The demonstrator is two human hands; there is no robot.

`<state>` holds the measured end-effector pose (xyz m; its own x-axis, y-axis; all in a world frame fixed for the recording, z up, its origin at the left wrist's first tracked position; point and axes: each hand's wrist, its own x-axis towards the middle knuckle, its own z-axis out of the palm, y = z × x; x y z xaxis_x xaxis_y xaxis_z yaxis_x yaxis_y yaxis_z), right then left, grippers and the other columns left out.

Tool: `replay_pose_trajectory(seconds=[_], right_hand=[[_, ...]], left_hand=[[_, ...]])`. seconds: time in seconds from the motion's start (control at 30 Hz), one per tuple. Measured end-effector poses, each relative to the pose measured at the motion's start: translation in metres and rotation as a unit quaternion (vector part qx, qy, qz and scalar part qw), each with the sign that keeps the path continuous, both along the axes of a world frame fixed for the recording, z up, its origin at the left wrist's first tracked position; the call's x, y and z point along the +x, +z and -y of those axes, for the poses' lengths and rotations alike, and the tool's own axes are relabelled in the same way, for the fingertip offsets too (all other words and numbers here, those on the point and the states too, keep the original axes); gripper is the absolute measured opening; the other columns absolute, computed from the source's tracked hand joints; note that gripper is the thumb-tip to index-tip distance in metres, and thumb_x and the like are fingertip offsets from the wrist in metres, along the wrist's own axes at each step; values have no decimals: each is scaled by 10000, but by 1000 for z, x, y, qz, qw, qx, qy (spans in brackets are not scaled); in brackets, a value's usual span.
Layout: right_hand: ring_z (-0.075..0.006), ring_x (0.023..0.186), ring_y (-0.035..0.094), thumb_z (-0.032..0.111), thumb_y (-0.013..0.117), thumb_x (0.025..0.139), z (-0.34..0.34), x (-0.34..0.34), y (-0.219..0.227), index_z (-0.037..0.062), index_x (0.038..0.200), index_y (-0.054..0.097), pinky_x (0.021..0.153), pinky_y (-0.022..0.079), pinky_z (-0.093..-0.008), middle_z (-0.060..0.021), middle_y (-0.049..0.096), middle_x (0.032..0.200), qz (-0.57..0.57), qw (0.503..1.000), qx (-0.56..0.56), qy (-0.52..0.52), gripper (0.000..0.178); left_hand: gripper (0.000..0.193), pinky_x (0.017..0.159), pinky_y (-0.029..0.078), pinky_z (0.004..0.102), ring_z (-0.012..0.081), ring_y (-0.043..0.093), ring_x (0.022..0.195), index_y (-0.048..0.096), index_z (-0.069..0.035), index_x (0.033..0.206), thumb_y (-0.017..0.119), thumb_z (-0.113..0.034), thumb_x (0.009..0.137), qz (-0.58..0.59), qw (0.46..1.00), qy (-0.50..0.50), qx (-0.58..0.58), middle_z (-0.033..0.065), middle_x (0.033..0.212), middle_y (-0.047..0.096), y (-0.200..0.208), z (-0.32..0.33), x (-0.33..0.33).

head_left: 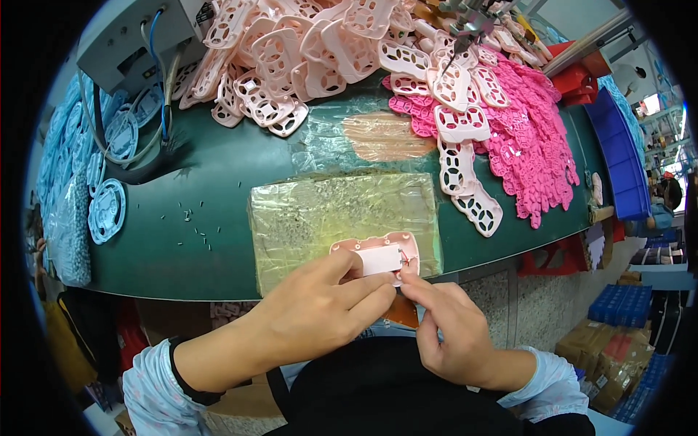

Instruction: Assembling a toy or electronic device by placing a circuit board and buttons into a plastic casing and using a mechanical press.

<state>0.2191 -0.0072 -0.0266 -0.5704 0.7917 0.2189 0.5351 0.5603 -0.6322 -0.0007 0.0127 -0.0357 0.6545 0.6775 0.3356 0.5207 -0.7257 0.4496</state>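
Observation:
A shallow pale pink plastic shell [356,241] lies at the near edge of the taped block in front of me. Inside it sits a white rectangular block [380,259], with thin red wires [407,256] at its right end. My left hand [316,305] is closed on the shell's near left side, fingers bent over the rim. The fingertips of my right hand [452,328] are drawn together at the shell's near right corner, close beside the wires. What they pinch there is hidden.
Under the shell is a yellowish taped block [313,211] on the green table [182,254]. Small screws [187,215] lie scattered leftward. Pale pink shells [276,58] are heaped behind, bright pink parts [527,145] to the right. A screwdriver machine [469,25] hangs above; blue parts [107,211] lie left.

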Motion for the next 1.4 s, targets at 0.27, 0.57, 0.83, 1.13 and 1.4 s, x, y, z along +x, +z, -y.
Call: replay_pose_trajectory(seconds=[0.27,0.57,0.83,1.13,1.4], right_hand=[[-320,822,620,-69,540,752,-20,2,18,-26,1293,476,700,515,-405,-182,621,946,9,982,-187,-14,547],[-248,772,624,-132,517,738,-19,3,16,-15,1291,523,667,517,-329,-161,625,944,-10,994,-107,4,566],[-260,881,648,-138,498,744,-13,4,15,-39,1345,465,684,535,-314,-201,623,1088,-31,983,-182,-18,610],[-249,888,649,-120,498,767,-16,1,16,-29,1344,456,653,536,-301,-214,610,1108,-76,966,-246,-36,586],[-305,898,615,100,742,729,-45,4,46,19,1171,565,724,516,-371,-146,615,1036,97,989,-64,96,483]], left_hand=[[304,660,522,304,243,572,781,658,-15,1005,658,-65,706,4,1000,15,-24,44,993,694,0,0,-1],[246,656,522,301,242,572,781,660,-37,965,666,-76,722,15,999,24,-37,27,1051,690,-2,2,0],[232,674,525,304,243,570,779,656,-43,962,673,-104,738,25,999,14,-32,30,1115,677,-6,1,-2],[219,665,521,288,240,560,788,649,-28,950,676,-77,738,31,999,-2,-35,49,1139,671,-5,-2,-4],[292,663,517,289,237,564,802,656,-21,988,673,-48,699,30,998,32,-38,51,1106,679,-8,2,-6]])
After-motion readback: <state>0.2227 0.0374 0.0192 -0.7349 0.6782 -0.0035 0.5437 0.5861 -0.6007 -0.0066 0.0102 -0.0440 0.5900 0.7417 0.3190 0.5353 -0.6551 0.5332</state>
